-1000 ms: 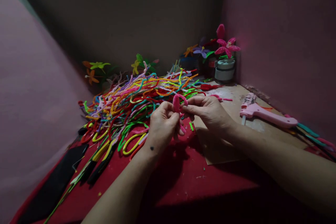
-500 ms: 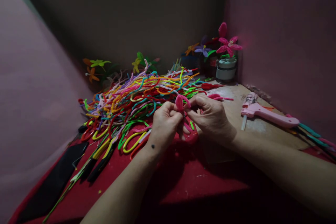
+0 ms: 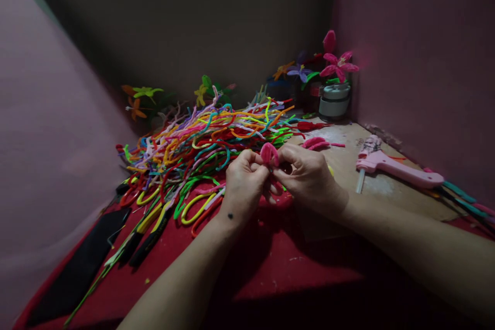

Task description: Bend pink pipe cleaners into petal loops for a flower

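Note:
A pink pipe cleaner (image 3: 269, 152), bent into a petal-like loop, stands up between my two hands. My left hand (image 3: 247, 178) pinches its base between thumb and forefinger. From the other side my right hand (image 3: 309, 172) grips the same pipe cleaner near that base, its fingers curled. A pink tail of it hangs below the fingers, partly hidden by them. Just behind my hands spreads a big heap of coloured pipe cleaners (image 3: 209, 136). Finished-looking pink petals (image 3: 319, 143) lie on the board past my right hand.
A pink glue gun (image 3: 402, 167) rests on the brown board (image 3: 386, 198) at right. Yellow-and-black pliers (image 3: 152, 232) and a black flat object (image 3: 83, 268) lie at left on the red table (image 3: 278, 268). Pipe-cleaner flowers (image 3: 340, 66) stand at the back, by a grey-white container (image 3: 334, 102).
The pink loop has closed up: its free side has been drawn down to the base. My right hand has shifted slightly inward and down, nearer my left.

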`<state>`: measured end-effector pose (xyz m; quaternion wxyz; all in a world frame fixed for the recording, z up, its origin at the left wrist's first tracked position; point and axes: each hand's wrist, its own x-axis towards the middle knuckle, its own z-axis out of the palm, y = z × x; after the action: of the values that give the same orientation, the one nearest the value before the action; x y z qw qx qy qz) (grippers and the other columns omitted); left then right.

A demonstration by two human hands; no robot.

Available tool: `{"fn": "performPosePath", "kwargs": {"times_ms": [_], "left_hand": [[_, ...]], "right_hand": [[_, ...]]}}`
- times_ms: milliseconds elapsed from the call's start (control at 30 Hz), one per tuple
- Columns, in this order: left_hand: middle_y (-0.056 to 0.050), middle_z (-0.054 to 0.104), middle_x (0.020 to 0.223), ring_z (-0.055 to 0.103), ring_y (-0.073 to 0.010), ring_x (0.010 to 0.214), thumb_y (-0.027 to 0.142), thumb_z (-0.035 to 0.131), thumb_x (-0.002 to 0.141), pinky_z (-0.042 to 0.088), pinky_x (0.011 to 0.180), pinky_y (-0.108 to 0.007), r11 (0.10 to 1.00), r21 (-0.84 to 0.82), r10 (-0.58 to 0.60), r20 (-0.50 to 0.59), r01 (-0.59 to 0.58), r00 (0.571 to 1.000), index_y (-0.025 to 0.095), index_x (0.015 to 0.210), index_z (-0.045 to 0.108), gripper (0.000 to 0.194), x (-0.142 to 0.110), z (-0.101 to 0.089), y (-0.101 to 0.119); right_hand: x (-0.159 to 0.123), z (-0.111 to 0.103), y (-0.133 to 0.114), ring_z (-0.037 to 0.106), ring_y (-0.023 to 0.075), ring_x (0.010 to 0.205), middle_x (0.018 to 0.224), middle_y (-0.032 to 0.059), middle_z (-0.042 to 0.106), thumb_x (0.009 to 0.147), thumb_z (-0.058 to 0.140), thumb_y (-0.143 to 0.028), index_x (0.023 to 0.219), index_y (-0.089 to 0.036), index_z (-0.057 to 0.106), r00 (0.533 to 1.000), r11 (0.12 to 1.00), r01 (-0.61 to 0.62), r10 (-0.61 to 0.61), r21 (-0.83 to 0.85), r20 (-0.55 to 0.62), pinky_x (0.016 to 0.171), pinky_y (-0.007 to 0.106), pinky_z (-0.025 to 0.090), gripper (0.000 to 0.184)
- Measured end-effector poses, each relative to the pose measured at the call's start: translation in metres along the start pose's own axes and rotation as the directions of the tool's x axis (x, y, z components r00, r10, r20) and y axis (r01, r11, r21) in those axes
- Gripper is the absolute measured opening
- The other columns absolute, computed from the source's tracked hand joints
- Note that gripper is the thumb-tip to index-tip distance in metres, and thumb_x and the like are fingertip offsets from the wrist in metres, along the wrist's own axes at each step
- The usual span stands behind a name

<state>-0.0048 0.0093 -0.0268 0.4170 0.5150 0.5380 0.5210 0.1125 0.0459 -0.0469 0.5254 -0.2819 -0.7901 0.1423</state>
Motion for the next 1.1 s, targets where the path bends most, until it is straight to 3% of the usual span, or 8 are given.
{"fn": "performPosePath", "kwargs": {"times_ms": [133,233,333,433,633,933,1000,1100], "left_hand": [[0.008,0.050,0.038,0.051,-0.0131,0.030,0.012,0.048,0.066,0.043,0.029,-0.022,0.999,0.036,0.028,-0.014,-0.028,1.000,0.018,0.071,0.041,0.011,0.000,0.001,-0.003],[0.008,0.051,0.041,0.051,-0.0113,0.030,0.013,0.049,0.068,0.043,0.031,-0.021,0.994,0.089,0.071,-0.023,-0.069,0.997,0.019,0.074,0.042,0.010,0.002,0.000,-0.009],[0.007,0.054,0.043,0.051,-0.0105,0.031,0.017,0.051,0.070,0.044,0.033,-0.020,0.986,0.124,0.109,-0.008,-0.108,0.994,0.019,0.077,0.044,0.009,0.004,-0.003,-0.012],[0.006,0.054,0.042,0.052,-0.0121,0.031,0.020,0.052,0.071,0.044,0.033,-0.021,0.991,0.090,0.098,-0.009,-0.097,0.995,0.018,0.075,0.045,0.009,0.005,-0.005,-0.009],[0.006,0.054,0.044,0.055,-0.0137,0.034,0.022,0.059,0.069,0.047,0.035,-0.025,0.995,-0.077,0.061,0.006,-0.061,0.998,0.016,0.076,0.045,0.017,0.005,-0.005,-0.002],[0.003,0.057,0.047,0.055,-0.0130,0.036,0.025,0.062,0.069,0.048,0.038,-0.025,0.987,-0.140,0.071,-0.011,-0.072,0.997,0.014,0.080,0.046,0.022,0.007,-0.006,-0.008],[0.003,0.057,0.047,0.056,-0.0132,0.037,0.027,0.063,0.069,0.048,0.039,-0.025,0.986,-0.149,0.073,0.007,-0.071,0.997,0.014,0.080,0.047,0.023,0.008,-0.007,-0.010],[0.003,0.059,0.049,0.056,-0.0126,0.037,0.026,0.063,0.069,0.048,0.039,-0.024,0.987,-0.134,0.083,-0.014,-0.084,0.996,0.014,0.081,0.048,0.022,0.009,-0.006,-0.010]], "right_hand": [[0.000,0.000,0.002,0.043,0.0100,0.055,0.057,-0.0014,0.047,0.067,0.049,-0.007,0.058,-0.018,0.048,0.999,0.998,-0.050,0.050,0.048,0.008,0.053,0.024,0.034,0.015],[0.002,0.000,0.006,0.047,0.0108,0.057,0.058,-0.0007,0.053,0.068,0.053,-0.009,0.058,-0.017,0.054,0.984,0.974,-0.177,0.172,0.139,0.049,0.055,0.025,0.037,0.013],[0.007,-0.002,0.010,0.050,0.0108,0.055,0.058,-0.0006,0.057,0.067,0.058,-0.014,0.061,-0.016,0.060,0.917,0.859,-0.396,0.350,0.325,0.193,0.054,0.025,0.039,0.007],[0.012,-0.006,0.011,0.051,0.0107,0.054,0.056,-0.0005,0.058,0.068,0.062,-0.021,0.061,-0.015,0.063,0.853,0.727,-0.520,0.413,0.448,0.320,0.053,0.025,0.041,0.009],[0.017,-0.010,0.004,0.050,0.0088,0.049,0.050,-0.0016,0.055,0.068,0.063,-0.024,0.051,-0.016,0.059,0.822,0.621,-0.570,0.429,0.538,0.375,0.052,0.024,0.042,0.020],[0.008,0.003,0.021,0.050,0.0095,0.052,0.057,0.0005,0.059,0.066,0.066,-0.033,0.062,-0.013,0.063,0.773,0.438,-0.629,0.440,0.642,0.458,0.053,0.025,0.040,0.020],[0.008,0.003,0.019,0.049,0.0092,0.052,0.057,0.0002,0.058,0.066,0.066,-0.032,0.061,-0.013,0.063,0.778,0.466,-0.621,0.467,0.631,0.421,0.053,0.024,0.039,0.019],[0.010,-0.001,0.013,0.045,0.0080,0.050,0.053,-0.0016,0.055,0.067,0.065,-0.027,0.058,-0.014,0.063,0.811,0.575,-0.578,0.487,0.579,0.325,0.051,0.024,0.036,0.016]]}}
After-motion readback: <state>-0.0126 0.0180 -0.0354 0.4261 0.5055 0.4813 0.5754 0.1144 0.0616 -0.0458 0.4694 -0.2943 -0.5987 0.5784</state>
